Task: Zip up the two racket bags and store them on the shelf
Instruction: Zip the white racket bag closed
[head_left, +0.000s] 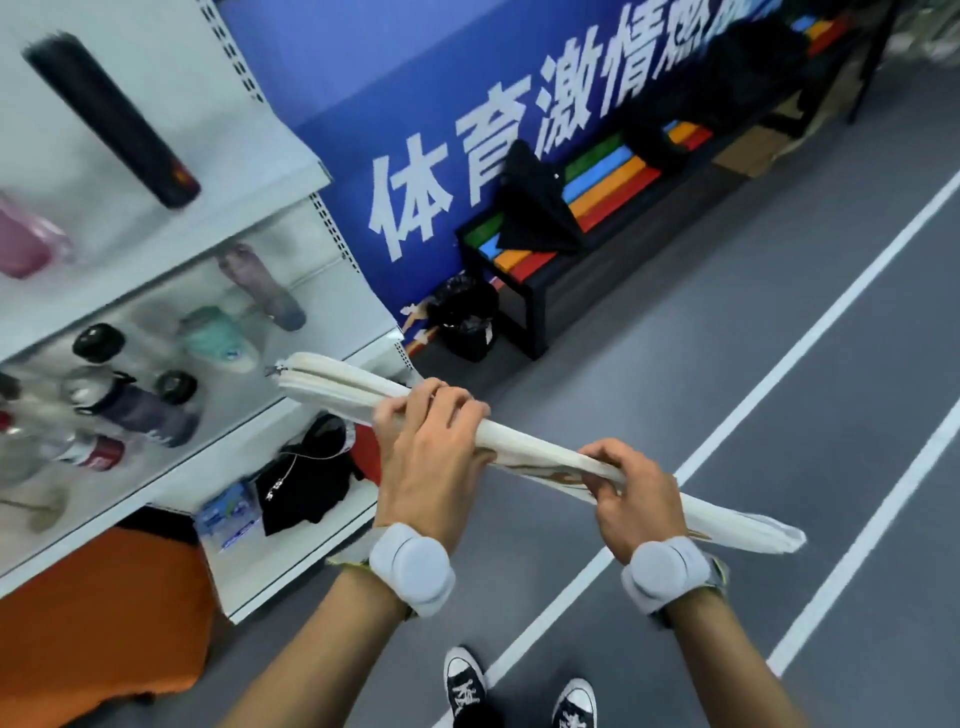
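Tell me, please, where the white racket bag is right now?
In the head view, the white racket bag is held edge-on in mid-air by the left hand and right hand, its far end beside the shelf.

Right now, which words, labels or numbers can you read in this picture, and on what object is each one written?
"体育激情" in large white characters on the blue wall banner; the characters after them blur and run out at the top edge.
Label on the red bottle on the shelf: too blurred to read.
Print on the blue packet: too blurred.
Marks on the black sneakers: unreadable.
White racket bag: no text visible.
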